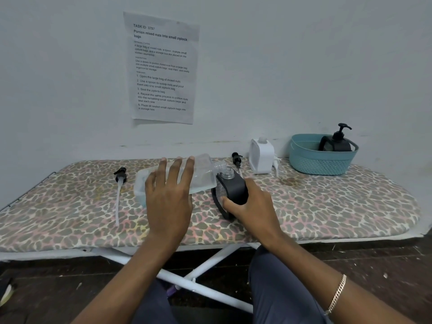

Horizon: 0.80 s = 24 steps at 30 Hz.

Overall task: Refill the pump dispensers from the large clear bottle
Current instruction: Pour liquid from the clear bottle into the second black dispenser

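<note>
The large bottle (203, 170) has its mouth over the open dispenser (233, 189) on its right. One pump (120, 178) lies left, another pump (236, 159) behind, then a second dispenser (261, 156), and a basket (320, 166) holding a third dispenser (336, 143).

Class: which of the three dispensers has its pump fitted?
The black dispenser in the teal basket; the white one and the hand-held black one have bare necks.

I see a plain pale wall (292, 66) filling the upper view, evenly lit, with 1 printed sheet (162, 69) stuck to it above the far edge of the ironing board (327, 206). The board wears a leopard-print cover and stands on crossed white legs (210, 261) over a dark, scuffed floor (46, 281).
</note>
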{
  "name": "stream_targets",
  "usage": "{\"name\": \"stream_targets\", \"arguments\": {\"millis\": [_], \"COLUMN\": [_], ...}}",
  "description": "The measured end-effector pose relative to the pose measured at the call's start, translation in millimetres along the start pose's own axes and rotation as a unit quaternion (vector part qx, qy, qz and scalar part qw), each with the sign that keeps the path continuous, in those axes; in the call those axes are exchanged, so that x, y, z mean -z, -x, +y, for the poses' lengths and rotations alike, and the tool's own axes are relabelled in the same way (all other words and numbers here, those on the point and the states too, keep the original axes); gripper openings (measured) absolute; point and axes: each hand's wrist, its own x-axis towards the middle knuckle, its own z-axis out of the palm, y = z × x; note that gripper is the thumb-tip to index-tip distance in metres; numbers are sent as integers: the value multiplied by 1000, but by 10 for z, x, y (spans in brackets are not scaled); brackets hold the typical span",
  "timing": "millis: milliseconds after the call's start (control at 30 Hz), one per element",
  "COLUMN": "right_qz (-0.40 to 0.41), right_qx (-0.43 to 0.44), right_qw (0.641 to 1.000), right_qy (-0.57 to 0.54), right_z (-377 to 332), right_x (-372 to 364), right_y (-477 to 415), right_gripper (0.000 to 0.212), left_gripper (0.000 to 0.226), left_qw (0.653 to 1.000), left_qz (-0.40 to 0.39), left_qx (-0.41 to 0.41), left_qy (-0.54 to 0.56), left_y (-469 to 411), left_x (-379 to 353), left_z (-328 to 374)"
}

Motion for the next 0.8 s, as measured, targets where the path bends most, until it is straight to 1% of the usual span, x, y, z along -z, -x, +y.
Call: {"name": "stream_targets", "arguments": {"millis": [167,400,533,800], "right_qz": [3,2,-1,-2], "right_qx": [-4,-6,-6,-6], "right_qw": [1000,1000,1000,1000], "right_qy": [2,0,-4,-2], "right_z": [12,17,10,8], "right_x": [-10,-6,-8,-5], "right_y": [-7,4,1,7], "right_gripper": [37,35,38,34], "left_gripper": [84,82,82,83], "left_qw": [1000,1000,1000,999], "left_qz": [7,16,20,22], "left_qx": [-4,-10,-13,-17], "left_qy": [-4,-12,-15,-20], "left_y": [-12,-23,-26,-39], "left_x": [6,14,18,27], "left_z": [6,14,12,7]}}
